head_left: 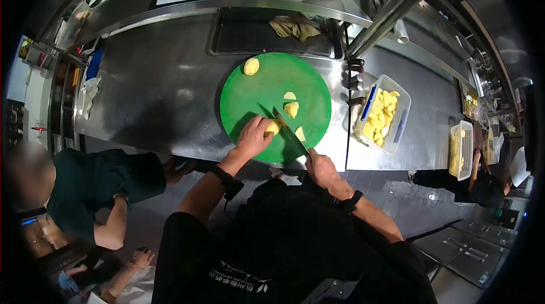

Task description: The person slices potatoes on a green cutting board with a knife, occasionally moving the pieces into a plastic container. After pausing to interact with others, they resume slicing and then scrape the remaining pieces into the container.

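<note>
A round green cutting board (244,97) lies on the steel counter. My left hand (253,138) holds a peeled potato (273,128) down on its lower part. The handle of a knife is in my right hand (323,169), and the blade (292,133) slants up and left across the board, its tip just right of the potato. Beside the blade are a cut potato piece (291,110) and two pale slices, one (289,95) above and one (300,133) to the right. Another whole peeled potato (251,66) rests near the board's upper left edge.
A clear tub (402,112) of cut potato stands at the right, past several knife handles. Behind the board is a black tray (244,37) with a crumpled cloth (295,27). One person (102,185) is close at the left; another (488,187) is far right near a white basket (461,151).
</note>
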Available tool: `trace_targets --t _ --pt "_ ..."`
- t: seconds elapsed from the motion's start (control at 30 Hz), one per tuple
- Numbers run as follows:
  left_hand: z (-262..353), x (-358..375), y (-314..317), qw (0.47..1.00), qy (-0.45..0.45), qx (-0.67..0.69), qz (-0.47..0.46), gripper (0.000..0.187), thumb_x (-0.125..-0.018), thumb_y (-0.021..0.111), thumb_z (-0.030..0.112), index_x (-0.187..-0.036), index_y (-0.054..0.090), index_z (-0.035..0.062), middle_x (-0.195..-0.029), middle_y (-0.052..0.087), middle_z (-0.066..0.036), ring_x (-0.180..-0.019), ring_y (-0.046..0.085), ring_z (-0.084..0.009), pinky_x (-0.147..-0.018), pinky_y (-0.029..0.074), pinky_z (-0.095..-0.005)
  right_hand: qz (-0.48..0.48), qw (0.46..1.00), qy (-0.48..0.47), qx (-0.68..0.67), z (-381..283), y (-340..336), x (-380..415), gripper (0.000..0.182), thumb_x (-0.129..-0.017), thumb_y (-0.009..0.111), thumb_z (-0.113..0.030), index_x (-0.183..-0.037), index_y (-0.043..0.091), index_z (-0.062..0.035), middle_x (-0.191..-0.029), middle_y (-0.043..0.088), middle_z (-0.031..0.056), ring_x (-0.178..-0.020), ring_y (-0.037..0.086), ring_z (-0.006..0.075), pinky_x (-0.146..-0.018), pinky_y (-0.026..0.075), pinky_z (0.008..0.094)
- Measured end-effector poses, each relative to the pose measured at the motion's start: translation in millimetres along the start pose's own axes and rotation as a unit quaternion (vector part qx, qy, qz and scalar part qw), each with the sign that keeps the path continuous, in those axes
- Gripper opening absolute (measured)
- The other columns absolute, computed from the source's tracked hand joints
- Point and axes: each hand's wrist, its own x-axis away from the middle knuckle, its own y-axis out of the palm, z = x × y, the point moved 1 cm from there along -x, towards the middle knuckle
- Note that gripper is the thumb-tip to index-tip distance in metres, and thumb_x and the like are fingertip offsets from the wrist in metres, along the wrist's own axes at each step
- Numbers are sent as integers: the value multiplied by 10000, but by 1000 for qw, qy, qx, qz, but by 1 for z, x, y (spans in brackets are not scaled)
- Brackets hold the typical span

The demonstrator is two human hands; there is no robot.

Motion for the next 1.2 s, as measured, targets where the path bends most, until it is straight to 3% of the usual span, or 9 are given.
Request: trace_targets --t 0.1,0.2,0.3,0.57,0.7,0.8,1.0,1.07,1.2 --pt "1 -13 -8 994 108 -20 22 254 -849 747 93 -1089 685 34 -1090 624 -135 -1043 623 -350 -919 539 -446 -6 1000 -2 -1 -2 -6 -1 269 -988 584 -139 -1202 571 25 -779 701 309 -765 709 503 -710 570 598" --pt "-4 -27 -8 980 193 8 -53 127 -867 696 55 -990 676 30 -1029 629 -129 -997 614 -337 -902 527 -443 -11 1000 -3 8 -3 -9 -3 258 -985 583 -131 -1182 567 35 -785 704 308 -774 713 499 -717 574 589" --pt "-5 -36 -12 970 214 -20 -109 43 -881 660 38 -923 663 30 -992 622 -120 -971 603 -333 -889 515 -438 -13 1000 -14 13 -10 -20 -1 264 -989 585 -131 -1181 568 50 -779 698 309 -770 707 501 -719 566 588" --pt "-11 -31 -5 971 219 -14 -97 67 -899 665 48 -963 662 27 -1004 613 -126 -983 594 -349 -902 511 -440 -26 999 -31 -13 14 13 -15 269 -1003 579 -131 -1177 567 74 -754 686 306 -747 696 505 -715 549 595" --pt "-5 -30 -12 972 217 -14 -94 78 -906 662 44 -976 659 10 -1016 604 -133 -995 593 -350 -904 512 -444 -30 1000 -6 1 -15 -26 -5 274 -976 579 -125 -1191 571 46 -809 708 299 -802 714 494 -728 564 595" --pt "-8 -27 -6 975 209 -17 -78 87 -865 673 16 -951 659 24 -1027 606 -112 -1030 587 -329 -921 520 -432 -35 999 -23 13 2 10 -16 307 -983 592 -117 -1233 554 57 -789 698 307 -779 702 508 -751 557 605" --pt "-6 -21 -7 979 193 -23 -68 95 -866 675 24 -959 662 22 -1038 612 -106 -1034 586 -328 -936 521 -426 -27 1000 -10 -9 -13 -16 -3 341 -969 599 -136 -1249 570 57 -811 710 305 -813 706 512 -739 558 604" --pt "-7 -21 -4 977 205 -13 -53 93 -867 676 26 -958 661 23 -1040 612 -104 -1035 587 -329 -943 519 -425 -29 999 -17 -17 5 12 -13 341 -969 601 -136 -1248 569 59 -814 709 305 -815 704 512 -743 557 601" --pt "-10 -17 -7 976 209 -26 -57 97 -869 675 28 -964 661 25 -1042 611 -101 -1037 588 -325 -956 515 -425 -38 999 -22 -5 -3 1 -17 336 -973 596 -138 -1242 567 62 -821 706 317 -813 701 513 -747 555 601"
